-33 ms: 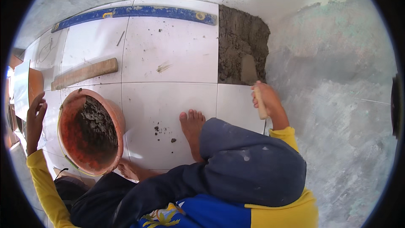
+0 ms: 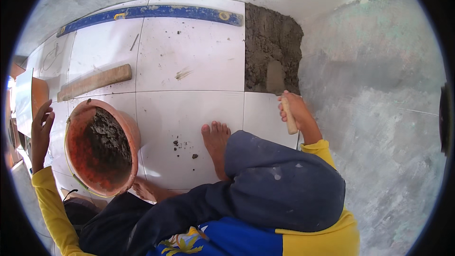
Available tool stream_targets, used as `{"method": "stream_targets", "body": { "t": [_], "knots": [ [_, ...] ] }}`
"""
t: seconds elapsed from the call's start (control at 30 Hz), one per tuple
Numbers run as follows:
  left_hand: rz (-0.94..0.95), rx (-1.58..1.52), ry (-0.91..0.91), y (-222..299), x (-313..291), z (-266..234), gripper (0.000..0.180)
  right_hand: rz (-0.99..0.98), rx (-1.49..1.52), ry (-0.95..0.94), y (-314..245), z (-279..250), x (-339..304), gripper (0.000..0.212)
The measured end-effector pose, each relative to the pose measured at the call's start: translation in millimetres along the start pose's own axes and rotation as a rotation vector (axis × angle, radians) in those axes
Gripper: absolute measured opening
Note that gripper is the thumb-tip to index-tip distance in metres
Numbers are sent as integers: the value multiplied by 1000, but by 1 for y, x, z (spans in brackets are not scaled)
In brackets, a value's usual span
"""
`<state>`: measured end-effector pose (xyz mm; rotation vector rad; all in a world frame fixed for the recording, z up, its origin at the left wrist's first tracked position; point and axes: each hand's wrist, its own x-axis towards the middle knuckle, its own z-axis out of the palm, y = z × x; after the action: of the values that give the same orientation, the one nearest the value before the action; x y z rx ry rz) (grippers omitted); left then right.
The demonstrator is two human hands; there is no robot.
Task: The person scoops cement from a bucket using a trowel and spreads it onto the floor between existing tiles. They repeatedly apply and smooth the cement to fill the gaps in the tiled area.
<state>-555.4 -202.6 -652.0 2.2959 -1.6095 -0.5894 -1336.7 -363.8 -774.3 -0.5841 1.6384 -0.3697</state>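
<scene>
Tiled floor [image 2: 189, 66] with mortar patch [image 2: 270, 31]

Wall [image 2: 369, 80] borders the patch's right, floor its left. Just below it, the right hand [image 2: 298, 108] grips the trowel [image 2: 288, 117], blade [image 2: 274, 78] on mortar. Well left, beyond the bucket [image 2: 134, 130], the left hand [image 2: 41, 132] spreads loosely.

Light brown on the trowel handle [image 2: 289, 119] in the right hand [image 2: 297, 109]. Dark grey on the cement [image 2: 272, 33] just past that hand. Patchy grey and white on the wall [image 2: 374, 114] to its right. White with thin dark lines on the tiles [image 2: 189, 61] to its left. Orange on the bucket [image 2: 134, 128] beside the left hand [image 2: 41, 133].
</scene>
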Motion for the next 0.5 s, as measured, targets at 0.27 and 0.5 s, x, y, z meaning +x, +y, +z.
{"method": "stream_targets", "body": {
  "t": [0.27,0.5],
  "knots": [
    [3,-28,-42,53,-2,17,41,-15,-51,-73,24,34,-16,42],
    [-101,-140,-51,24,-2,20,43,-21,30,-62,-6,20,31,41]
  ]
}}
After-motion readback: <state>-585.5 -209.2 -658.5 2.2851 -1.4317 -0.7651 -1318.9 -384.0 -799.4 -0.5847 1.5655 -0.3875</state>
